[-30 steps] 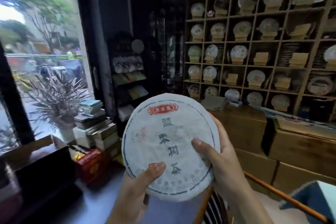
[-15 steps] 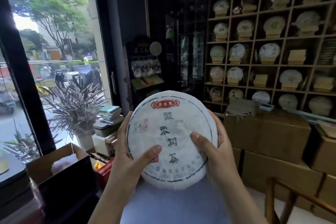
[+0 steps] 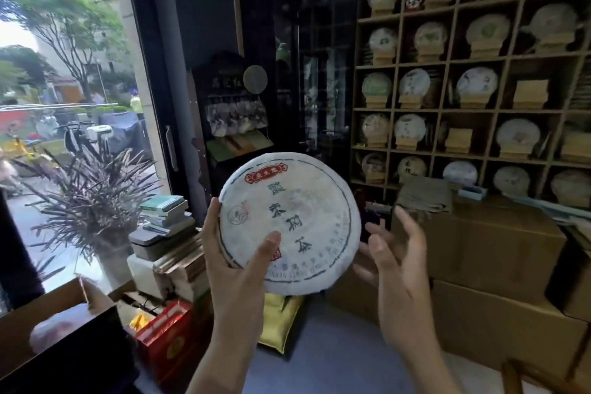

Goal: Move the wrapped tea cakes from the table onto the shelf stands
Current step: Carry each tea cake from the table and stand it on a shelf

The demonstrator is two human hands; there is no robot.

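left hand [image 3: 235, 269] grips tea cake [image 3: 289, 222] | right hand [image 3: 395, 257] now released, fingers spread, seemingly just clear; earlier both held

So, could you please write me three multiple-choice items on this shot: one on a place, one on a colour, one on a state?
1. Where is the wrapped tea cake?
A. on a shelf stand
B. held up in front of the person
C. lying on a cardboard box

2. What colour is the label at the top of its wrapper?
A. red
B. green
C. yellow

3. How is the right hand?
A. clamped on the cake
C. out of view
B. open, beside the cake's edge

Key: 1 B, the left hand grips it in the air; 2 A, a red banner shows; 3 B, its fingers are spread off the wrapper.
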